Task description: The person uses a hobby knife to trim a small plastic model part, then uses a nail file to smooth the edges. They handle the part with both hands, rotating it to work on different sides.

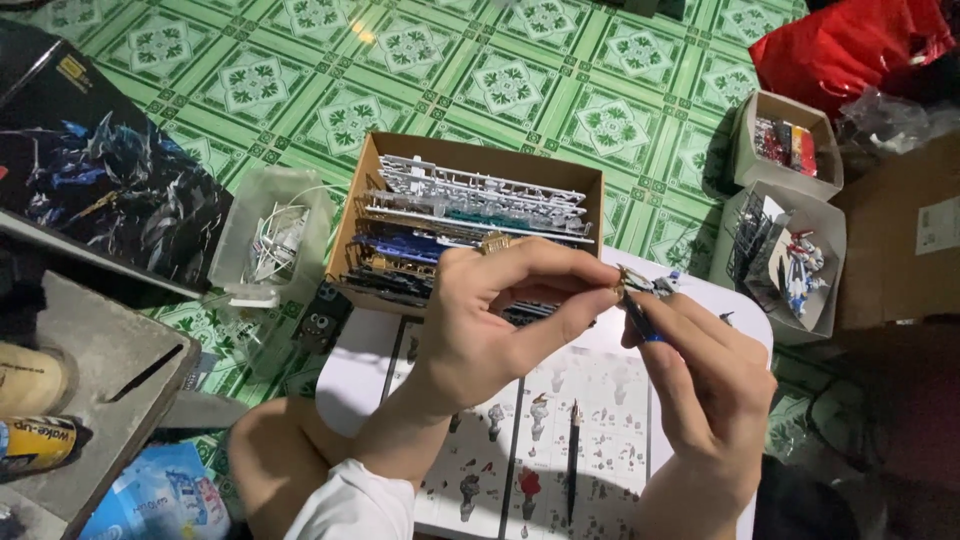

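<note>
1. A small model part (640, 283), gold and grey, sits pinched at the fingertips of the left hand (500, 320), above the white table (345, 380) and in front of the cardboard box (470, 160) of plastic part frames.
2. The left hand's fingers curl narrow, thumb and forefinger closed on the part.
3. The right hand (710, 385) grips a thin blue-handled tool (640, 322), its tip touching the part.
4. An instruction sheet (540, 440) lies on the table beneath both hands, with a dark slim tool (573, 460) resting on it.
5. Two small open boxes (790, 145) stand to the right on the green patterned floor (500, 70); a clear plastic tub (270, 235) stands left of the cardboard box.
</note>
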